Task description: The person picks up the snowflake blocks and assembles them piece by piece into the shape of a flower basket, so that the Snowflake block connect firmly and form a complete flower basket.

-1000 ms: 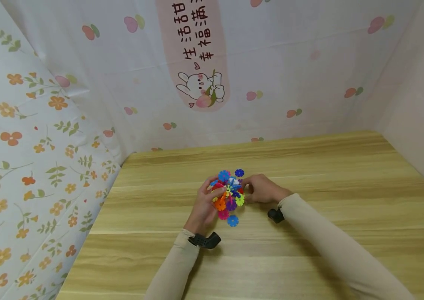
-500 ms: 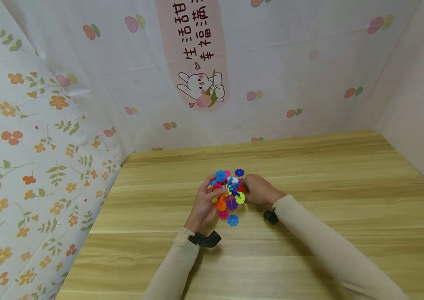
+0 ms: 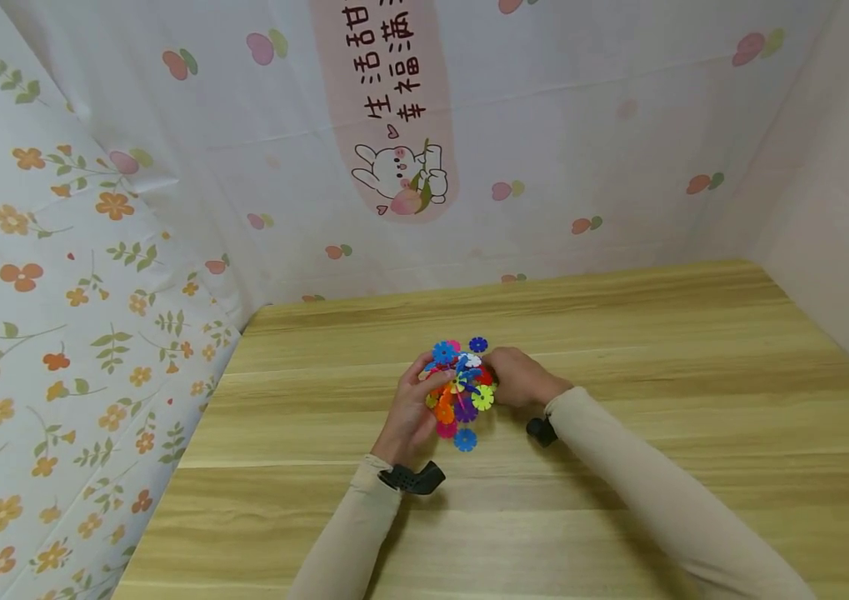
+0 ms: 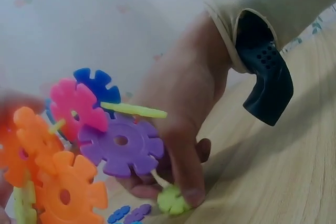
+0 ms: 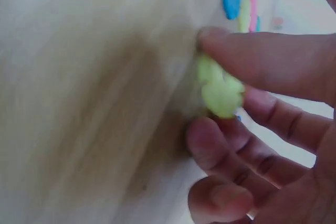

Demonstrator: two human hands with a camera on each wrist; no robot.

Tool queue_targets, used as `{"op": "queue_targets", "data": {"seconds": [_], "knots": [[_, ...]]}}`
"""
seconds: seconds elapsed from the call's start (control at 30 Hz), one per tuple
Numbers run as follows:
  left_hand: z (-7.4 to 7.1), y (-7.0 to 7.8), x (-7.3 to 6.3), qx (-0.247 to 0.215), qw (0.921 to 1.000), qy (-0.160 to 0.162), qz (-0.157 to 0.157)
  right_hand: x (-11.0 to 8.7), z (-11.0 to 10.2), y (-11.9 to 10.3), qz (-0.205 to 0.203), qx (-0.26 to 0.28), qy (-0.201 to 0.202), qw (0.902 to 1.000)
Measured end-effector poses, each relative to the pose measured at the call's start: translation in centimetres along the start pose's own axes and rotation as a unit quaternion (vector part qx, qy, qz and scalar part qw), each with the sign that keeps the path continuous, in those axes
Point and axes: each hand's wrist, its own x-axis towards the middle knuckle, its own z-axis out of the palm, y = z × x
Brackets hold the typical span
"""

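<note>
A rounded cluster of interlocking plastic snowflake discs (image 3: 465,408), in blue, orange, purple, red, white, pink and yellow-green, is held above the table near its middle. My left hand (image 3: 411,408) grips it from the left, thumb laid across the front. On its other side, my right hand (image 3: 520,377) has its fingers curled, hidden in part in the head view. Both wrist views show that hand pinching a yellow-green snowflake disc (image 5: 221,93) between thumb and fingers. In the left wrist view, a purple disc (image 4: 136,149) and an orange disc (image 4: 65,196) stand close beside it.
A wood-grain table (image 3: 619,333) lies under both hands. Printed cloths hang behind (image 3: 544,125) and at the left (image 3: 94,375). A black wrist mount (image 3: 412,478) is strapped on the left sleeve, another (image 3: 541,431) on the right.
My right hand has moved slightly left, closer against the cluster, its fingers going further behind the discs. The left hand stays almost in place while some discs shift slightly.
</note>
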Motion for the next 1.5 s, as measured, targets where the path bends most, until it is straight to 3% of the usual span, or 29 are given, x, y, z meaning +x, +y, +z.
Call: {"op": "queue_targets", "data": {"seconds": [0.2, 0.33, 0.53, 0.6, 0.73, 0.9, 1.13, 1.23, 1.33, 1.5], "knots": [[0.0, 0.0, -0.1, -0.022, 0.9995, 0.006, -0.023, -1.1, -0.9, 1.1, -0.001, 0.046, -0.01, 0.9989], [0.1, 0.0, -0.3, -0.041, 0.9976, 0.007, -0.056, -2.0, -2.3, 1.7, -0.005, 0.087, 0.027, 0.9958], [0.2, 0.0, -0.2, -0.046, 0.9961, -0.004, -0.075, -3.1, -4.6, 0.9, -0.019, 0.223, 0.084, 0.971], [0.1, 0.0, -0.2, -0.042, 0.9962, -0.005, -0.076, -3.4, -5.0, 0.2, -0.03, 0.245, 0.091, 0.9647], [0.2, 0.0, -0.1, -0.015, 0.9972, 0.007, -0.073, -3.6, -5.2, -1.2, -0.053, 0.261, 0.103, 0.9585], [0.4, -0.1, 0.0, 0.008, 0.9978, -0.018, -0.063, -3.5, -4.8, -2.1, -0.064, 0.257, 0.129, 0.9556], [0.3, -0.3, 0.2, 0.039, 0.9971, -0.061, -0.027, -3.4, -4.2, -2.4, -0.064, 0.223, 0.147, 0.9615], [0.3, -0.4, 0.2, 0.036, 0.9964, -0.076, -0.012, -3.4, -4.0, -2.5, -0.065, 0.223, 0.153, 0.9605], [0.3, -0.4, 0.1, 0.015, 0.9959, -0.087, -0.018, -3.4, -3.8, -2.6, -0.07, 0.227, 0.158, 0.9586], [0.5, -0.4, 0.2, 0.033, 0.9974, -0.062, -0.018, -3.5, -3.6, -2.6, -0.064, 0.234, 0.181, 0.9532]]}}
